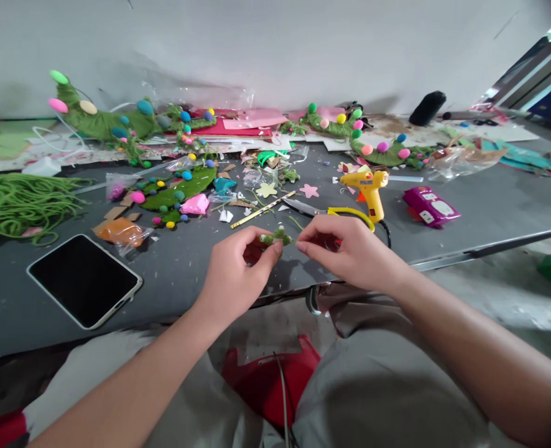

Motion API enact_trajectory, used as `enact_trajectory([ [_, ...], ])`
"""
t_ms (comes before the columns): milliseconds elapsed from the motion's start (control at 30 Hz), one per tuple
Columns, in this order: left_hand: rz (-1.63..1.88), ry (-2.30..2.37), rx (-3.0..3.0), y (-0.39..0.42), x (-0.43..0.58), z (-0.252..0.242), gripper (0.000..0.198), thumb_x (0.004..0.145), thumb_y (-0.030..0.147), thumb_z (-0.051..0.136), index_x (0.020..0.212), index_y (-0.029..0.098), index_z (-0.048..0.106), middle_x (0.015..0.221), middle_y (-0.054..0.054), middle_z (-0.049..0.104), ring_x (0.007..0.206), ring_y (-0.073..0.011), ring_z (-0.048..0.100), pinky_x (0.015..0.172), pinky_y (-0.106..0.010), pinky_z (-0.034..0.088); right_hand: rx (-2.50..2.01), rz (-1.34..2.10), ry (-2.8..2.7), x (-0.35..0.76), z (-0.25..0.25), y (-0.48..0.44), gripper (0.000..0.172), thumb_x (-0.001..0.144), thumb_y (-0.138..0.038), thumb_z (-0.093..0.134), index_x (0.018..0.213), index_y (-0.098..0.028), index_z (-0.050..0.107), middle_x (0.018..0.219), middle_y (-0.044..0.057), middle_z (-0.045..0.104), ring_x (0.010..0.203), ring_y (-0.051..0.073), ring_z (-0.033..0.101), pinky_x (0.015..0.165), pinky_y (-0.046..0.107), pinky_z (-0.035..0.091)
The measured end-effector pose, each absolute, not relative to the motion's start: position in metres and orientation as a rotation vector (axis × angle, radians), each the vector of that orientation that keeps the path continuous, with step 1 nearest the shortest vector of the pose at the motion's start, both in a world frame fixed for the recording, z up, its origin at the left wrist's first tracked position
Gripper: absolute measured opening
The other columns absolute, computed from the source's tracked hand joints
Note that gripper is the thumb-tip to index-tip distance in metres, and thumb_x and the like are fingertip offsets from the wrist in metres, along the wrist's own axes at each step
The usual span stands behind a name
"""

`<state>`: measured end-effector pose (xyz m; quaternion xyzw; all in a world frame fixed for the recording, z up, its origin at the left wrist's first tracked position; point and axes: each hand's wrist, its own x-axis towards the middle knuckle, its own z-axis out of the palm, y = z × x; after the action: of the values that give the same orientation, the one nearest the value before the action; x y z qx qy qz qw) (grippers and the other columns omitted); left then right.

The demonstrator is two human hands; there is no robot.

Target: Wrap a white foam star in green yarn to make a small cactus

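Note:
Over the table's front edge, my left hand [240, 264] pinches a small fuzzy green piece [278, 237] with whitish tips between thumb and fingers. Just to its right, my right hand [352, 252] has thumb and forefinger closed beside the piece; anything between those fingertips is too small to make out. Behind the right hand lie scissors [303, 208] with yellow handles and a yellow hot glue gun [367, 190]. A striped pencil [262, 210] rests on the table beyond my left hand.
A tablet-like black-screened device [85, 280] and a heap of green cord [18, 205] are at left. Green crescents with coloured balls [102, 121] stand at the back. A purple packet [430, 206] lies right. Paper stars [309, 191], scraps and small bags [122, 231] litter the middle.

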<state>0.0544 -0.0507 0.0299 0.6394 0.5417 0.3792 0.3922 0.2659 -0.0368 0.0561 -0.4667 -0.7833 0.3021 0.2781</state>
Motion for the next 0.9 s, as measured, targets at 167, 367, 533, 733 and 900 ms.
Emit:
enact_trajectory([
  [167, 0.966, 1.331, 1.557, -0.0488, 0.0536, 0.0312, 0.022, 0.089, 0.04, 0.072, 0.088, 0.019, 0.069, 0.074, -0.002, 0.068, 0.065, -0.0154, 0.058, 0.06, -0.025, 0.043, -1.274, 0.89, -1.977, 0.2687, 0.0535, -0.033, 0.013, 0.092, -0.029, 0.066, 0.088, -0.017, 0.068, 0.08, 0.0, 0.067, 0.07, 0.012, 0.057, 0.061, 0.024, 0.045],
  [367, 0.996, 1.311, 1.399, -0.0438, 0.0522, 0.0362, 0.024, 0.086, 0.041, 0.075, 0.084, 0.019, 0.068, 0.067, 0.0, 0.063, 0.059, -0.0138, 0.056, 0.059, -0.025, 0.044, -1.087, 0.999, -1.98, 0.2714, 0.0536, -0.0334, 0.008, 0.087, -0.021, 0.069, 0.081, -0.018, 0.066, 0.108, 0.006, 0.07, 0.099, 0.019, 0.066, 0.084, 0.032, 0.052],
  [533, 1.025, 1.234, 1.278, -0.0415, 0.0518, 0.037, 0.023, 0.082, 0.037, 0.079, 0.079, 0.017, 0.068, 0.064, 0.002, 0.061, 0.057, -0.0115, 0.055, 0.056, -0.023, 0.044, -0.859, 1.139, -1.841, 0.2697, 0.0589, -0.038, 0.012, 0.088, -0.018, 0.071, 0.078, -0.018, 0.064, 0.124, 0.008, 0.068, 0.109, 0.02, 0.065, 0.1, 0.039, 0.05],
  [733, 1.048, 1.166, 1.226, -0.0428, 0.0492, 0.0342, 0.025, 0.083, 0.039, 0.08, 0.079, 0.017, 0.069, 0.066, 0.002, 0.059, 0.058, -0.01, 0.053, 0.057, -0.023, 0.043, -0.862, 1.455, -1.58, 0.27, 0.0586, -0.0339, 0.013, 0.095, -0.025, 0.065, 0.085, -0.019, 0.061, 0.1, 0.006, 0.074, 0.089, 0.016, 0.067, 0.081, 0.032, 0.054],
  [900, 1.064, 1.111, 1.185, -0.0424, 0.046, 0.0303, 0.021, 0.084, 0.036, 0.08, 0.081, 0.019, 0.07, 0.071, 0.001, 0.06, 0.061, -0.0111, 0.054, 0.06, -0.025, 0.043, -1.038, 1.438, -1.64, 0.2653, 0.0571, -0.032, 0.012, 0.094, -0.025, 0.066, 0.087, -0.017, 0.06, 0.073, 0.0, 0.065, 0.07, 0.011, 0.061, 0.067, 0.026, 0.052],
])
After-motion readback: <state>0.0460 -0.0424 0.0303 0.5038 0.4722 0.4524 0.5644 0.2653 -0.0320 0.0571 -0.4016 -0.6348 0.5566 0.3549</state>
